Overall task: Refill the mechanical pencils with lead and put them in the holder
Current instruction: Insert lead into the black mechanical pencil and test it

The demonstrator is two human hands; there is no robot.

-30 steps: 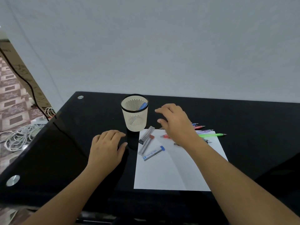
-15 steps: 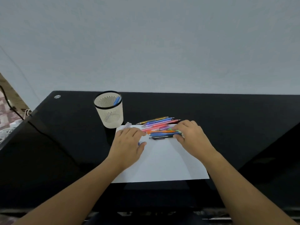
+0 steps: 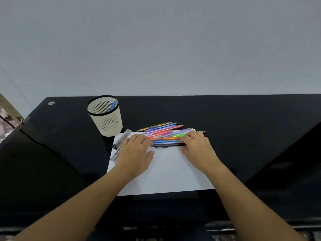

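Several coloured mechanical pencils [image 3: 163, 132] lie in a pile across the far edge of a white paper sheet [image 3: 166, 173]. A black pencil [image 3: 166, 145] lies nearest to me. My left hand [image 3: 135, 153] rests flat on the sheet, its fingertips touching the pile's left ends and its thumb spread. My right hand [image 3: 197, 147] curls over the pile's right ends, with fingers and thumb on either side of the black pencil's tip. The cream mesh holder [image 3: 106, 119] stands at the back left with one blue pencil [image 3: 113, 105] in it. Clear lead cases [image 3: 121, 139] lie beside my left hand.
The black glass desk [image 3: 243, 122] meets a pale wall at the back. Its left edge drops to a floor with cables. A round metal fitting [image 3: 51, 103] sits at the desk's far left corner.
One second ago my right hand hovered near the holder and my left lay on the bare desk. Both hands now bracket the pencil pile, and my view has swung to the right.
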